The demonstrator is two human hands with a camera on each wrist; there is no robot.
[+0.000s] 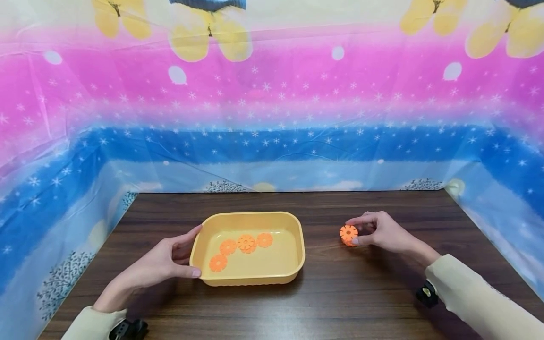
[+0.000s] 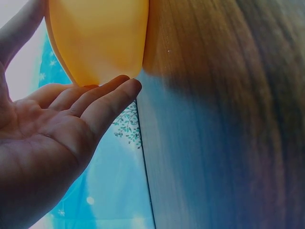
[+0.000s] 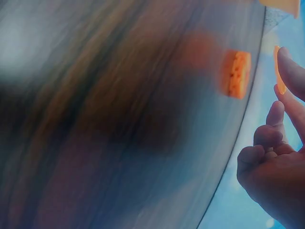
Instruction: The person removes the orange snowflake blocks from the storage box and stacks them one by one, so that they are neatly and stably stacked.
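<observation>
A shallow yellow plastic basin (image 1: pixel 293 222) stands left of centre on the dark wooden table. In it lie several orange notched discs (image 1: pixel 218 263), two of them overlapping. My left hand (image 1: pixel 163 262) holds the basin's left end, thumb at the near corner and fingers toward the far corner; the left wrist view has the fingers (image 2: pixel 107 102) along its outer wall. To the right, my right hand (image 1: pixel 384 233) pinches one orange notched disc (image 1: pixel 348 232) between thumb and forefinger. A short stack of orange discs (image 3: pixel 239 75) sits on the table, apart from the held disc in the right wrist view.
The wooden table (image 1: pixel 263 311) runs back to a hanging cloth (image 1: pixel 272 141) in pink and blue, printed with snowflakes, which encloses the far side and both flanks. Dark devices are strapped at the left wrist (image 1: pixel 127 329) and the right wrist (image 1: pixel 427 293).
</observation>
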